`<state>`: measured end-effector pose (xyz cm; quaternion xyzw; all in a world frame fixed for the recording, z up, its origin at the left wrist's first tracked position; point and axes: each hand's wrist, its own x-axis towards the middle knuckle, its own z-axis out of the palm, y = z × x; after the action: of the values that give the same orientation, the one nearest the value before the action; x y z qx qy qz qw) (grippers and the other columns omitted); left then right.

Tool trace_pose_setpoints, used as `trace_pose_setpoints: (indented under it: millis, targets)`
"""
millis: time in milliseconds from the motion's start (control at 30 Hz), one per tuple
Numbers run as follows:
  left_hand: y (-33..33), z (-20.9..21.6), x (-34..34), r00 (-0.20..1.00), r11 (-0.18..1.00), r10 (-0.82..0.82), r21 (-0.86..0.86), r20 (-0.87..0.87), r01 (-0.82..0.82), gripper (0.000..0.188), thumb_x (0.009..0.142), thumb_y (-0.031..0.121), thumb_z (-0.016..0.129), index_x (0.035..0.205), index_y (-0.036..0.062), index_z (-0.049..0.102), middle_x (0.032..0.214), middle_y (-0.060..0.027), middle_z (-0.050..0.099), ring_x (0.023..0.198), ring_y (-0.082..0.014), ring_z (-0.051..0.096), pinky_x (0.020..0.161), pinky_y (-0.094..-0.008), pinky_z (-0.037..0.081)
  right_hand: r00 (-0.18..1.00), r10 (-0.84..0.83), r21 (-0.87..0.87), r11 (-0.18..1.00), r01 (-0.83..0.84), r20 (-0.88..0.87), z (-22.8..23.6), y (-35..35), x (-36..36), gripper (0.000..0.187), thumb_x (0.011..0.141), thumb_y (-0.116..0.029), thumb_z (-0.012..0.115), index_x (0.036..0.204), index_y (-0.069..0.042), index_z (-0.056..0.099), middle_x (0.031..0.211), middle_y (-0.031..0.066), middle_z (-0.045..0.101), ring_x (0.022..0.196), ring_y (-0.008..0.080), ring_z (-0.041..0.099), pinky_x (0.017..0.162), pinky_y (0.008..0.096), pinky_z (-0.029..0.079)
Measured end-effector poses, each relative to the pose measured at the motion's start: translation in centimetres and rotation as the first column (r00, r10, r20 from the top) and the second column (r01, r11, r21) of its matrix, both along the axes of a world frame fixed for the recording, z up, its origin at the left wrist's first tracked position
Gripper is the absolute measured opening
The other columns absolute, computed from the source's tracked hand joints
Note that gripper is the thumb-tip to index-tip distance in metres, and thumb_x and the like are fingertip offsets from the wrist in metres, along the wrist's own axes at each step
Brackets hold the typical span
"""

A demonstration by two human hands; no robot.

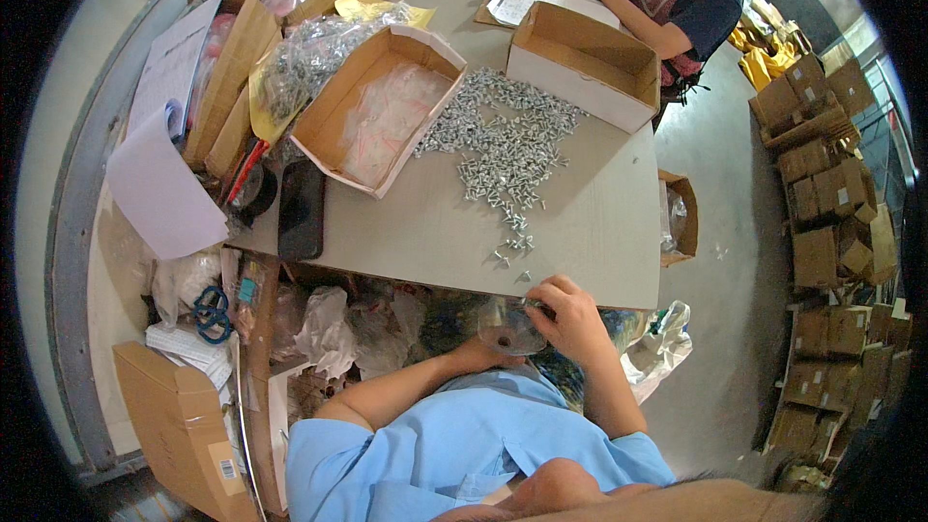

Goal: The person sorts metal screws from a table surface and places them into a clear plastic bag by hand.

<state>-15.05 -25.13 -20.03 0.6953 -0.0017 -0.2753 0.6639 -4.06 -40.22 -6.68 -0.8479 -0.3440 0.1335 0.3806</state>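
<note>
Both my hands sit just below the near edge of the bench (599, 232). Right hand (572, 314) curled, fingers closed on the rim of a small clear plastic bag (507, 327), thumb and forefinger pinched at its opening. Left hand (474, 356) mostly hidden behind the bag; looks like it props the bag from underneath, but I cannot tell how far its fingers are open. Loose pile of silver screws (503, 140) spreads from bench middle toward the near edge, a few strays right above my right hand. Open cardboard box of clear bags (382, 111) at the bench's left side, empty cardboard box (585, 63) near the far edge. Black phone (302, 208) on the near-left corner. Another person (677, 0) works at the far side.
</note>
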Motion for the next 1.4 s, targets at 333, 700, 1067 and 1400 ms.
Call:
trace_pose_setpoints:
  millis: [333, 700, 1067, 1400]
  targets:
    - [-0.4, -0.2, 0.3, 0.993, 0.998, 0.033, 0.05, 0.117, -0.039, 0.038, 0.078, 0.027, 0.077, 0.103, 0.0016, 0.066, 0.1, -0.0134, 0.067, 0.092, -0.0207, 0.062, 0.084, -0.0344, 0.048, 0.95, -0.193, 0.038, 0.981, 0.189, 0.247, -1.9, 4.0, 4.8, 0.027, 0.075, -0.013, 0.067, 0.099, -0.004, 0.058, 0.101, 0.017, 0.056, 0.095, 0.037, 0.055, 0.083, 0.0432, 0.047]
    - [-1.1, -2.6, -0.3, 0.973, 0.991, 0.134, -0.055, 0.19, -0.126, 0.032, 0.076, 0.023, 0.077, 0.098, 0.0012, 0.066, 0.093, -0.012, 0.068, 0.085, -0.0184, 0.062, 0.08, -0.0346, 0.049, 0.972, -0.091, -0.042, 0.994, 0.102, 0.215, -1.0, 3.1, 2.4, 0.012, 0.074, -0.008, 0.064, 0.085, -0.003, 0.06, 0.089, 0.0148, 0.058, 0.083, 0.0354, 0.058, 0.075, 0.0419, 0.049]
    - [-0.8, -2.4, -0.3, 0.979, 0.988, 0.139, -0.087, 0.148, -0.127, 0.03, 0.076, 0.023, 0.078, 0.093, 0.002, 0.067, 0.092, -0.0109, 0.067, 0.088, -0.0171, 0.06, 0.08, -0.0345, 0.048, 0.969, -0.167, 0.009, 0.986, 0.169, 0.184, -0.4, 4.6, 2.5, 0.024, 0.075, -0.017, 0.07, 0.095, -0.006, 0.063, 0.097, 0.0137, 0.058, 0.088, 0.0329, 0.059, 0.076, 0.0411, 0.048]
    - [-1.1, -2.8, -0.3, 0.983, 0.984, 0.137, -0.132, 0.119, -0.121, 0.029, 0.075, 0.023, 0.078, 0.089, 0.0011, 0.065, 0.089, -0.0112, 0.067, 0.083, -0.0172, 0.059, 0.076, -0.0346, 0.048, 0.873, -0.268, 0.027, 0.959, 0.282, 0.406, -3.2, 7.5, 2.1, 0.021, 0.074, -0.017, 0.071, 0.087, -0.005, 0.058, 0.092, 0.0147, 0.056, 0.089, 0.036, 0.054, 0.078, 0.0435, 0.045]
